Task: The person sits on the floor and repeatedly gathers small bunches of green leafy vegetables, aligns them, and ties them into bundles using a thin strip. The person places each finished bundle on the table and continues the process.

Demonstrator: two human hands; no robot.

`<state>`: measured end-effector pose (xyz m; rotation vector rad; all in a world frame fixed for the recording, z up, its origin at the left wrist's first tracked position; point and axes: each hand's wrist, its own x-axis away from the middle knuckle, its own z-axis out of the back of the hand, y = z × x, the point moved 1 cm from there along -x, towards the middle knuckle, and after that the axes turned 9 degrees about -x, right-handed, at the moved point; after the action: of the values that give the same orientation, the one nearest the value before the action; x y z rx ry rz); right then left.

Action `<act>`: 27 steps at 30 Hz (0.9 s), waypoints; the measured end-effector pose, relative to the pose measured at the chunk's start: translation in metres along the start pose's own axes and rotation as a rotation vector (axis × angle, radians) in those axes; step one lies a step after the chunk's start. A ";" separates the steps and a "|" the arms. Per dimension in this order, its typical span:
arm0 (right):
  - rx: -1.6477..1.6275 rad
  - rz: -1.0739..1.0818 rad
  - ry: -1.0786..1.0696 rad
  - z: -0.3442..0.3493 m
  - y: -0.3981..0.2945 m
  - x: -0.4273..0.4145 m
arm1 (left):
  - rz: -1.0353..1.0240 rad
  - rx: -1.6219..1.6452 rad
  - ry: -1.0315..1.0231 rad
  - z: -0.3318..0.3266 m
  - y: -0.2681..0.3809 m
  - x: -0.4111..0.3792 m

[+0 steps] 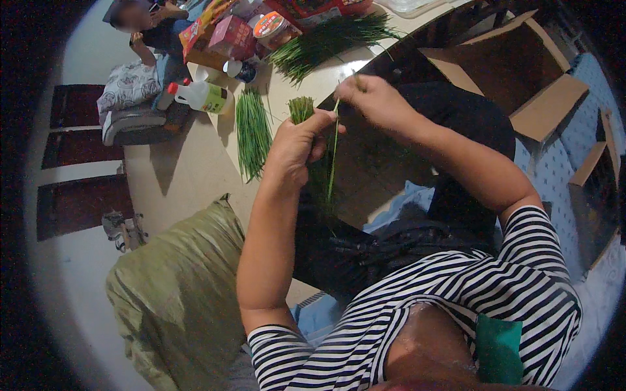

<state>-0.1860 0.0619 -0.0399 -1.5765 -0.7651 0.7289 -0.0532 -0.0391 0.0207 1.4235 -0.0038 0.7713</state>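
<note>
My left hand (305, 139) grips a bundle of green stalks (300, 108), their cut ends standing up above the fist. A single long green stalk (334, 151) runs down beside that hand from near its thumb tip. My right hand (362, 93) is raised close by on the right, its fingers curled around a short bit of stalk (360, 81); it is slightly blurred. On the table lie a small pile of long green stalks (252, 134), left of my left hand, and a larger pile (332, 44) beyond both hands.
A plastic jug with a red cap (200, 97), a dark small jar (242, 71), a pink box (232, 36) and a lidded tub (274, 29) stand on the table (281, 95). Open cardboard boxes (547, 107) are at right, a green sack (181, 293) at left. A person (161, 29) sits beyond.
</note>
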 end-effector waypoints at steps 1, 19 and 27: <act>-0.018 -0.012 0.030 0.006 0.003 -0.006 | -0.005 0.000 0.000 0.000 0.001 0.002; 0.185 -0.054 -0.049 0.001 -0.010 0.002 | -0.012 -0.036 -0.014 -0.002 -0.002 0.002; 0.141 0.002 0.045 0.013 -0.013 -0.001 | 0.014 0.063 -0.035 -0.002 0.000 0.006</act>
<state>-0.1980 0.0699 -0.0285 -1.4617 -0.6647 0.7304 -0.0495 -0.0345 0.0235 1.4977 -0.0165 0.7634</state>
